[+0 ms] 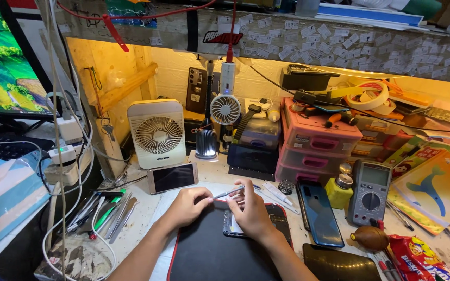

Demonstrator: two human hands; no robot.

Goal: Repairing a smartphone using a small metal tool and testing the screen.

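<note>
Item: opened phone [234, 225], dark frame with pale inner parts showing, lying flat on a black work mat [209, 255] with a red edge, on the counter [141, 218]. It sits directly under the right hand [251, 211], which covers most of it; only the left edge and a strip at the right show.

Right hand: palm down, fingers curled, pressing on the phone and steadying it. Forearm enters from the lower right, angled up and leftward.

Left hand: [187, 204] knuckles up, fingers closed around a slim silver tool [229, 192] at its lower end; the tool's shaft slants up to the right, passing just above the right hand's fingertips. Forearm enters from the lower left. The two hands nearly meet over the mat's top edge.

Nearby: second phone [173, 177] lying screen up just behind the left hand; blue phone [319, 214] face down to the right of the mat; grey multimeter [370, 191] beyond it; white desk fan [157, 132] at the rear; pink drawer unit [316, 143] rear right.
</note>
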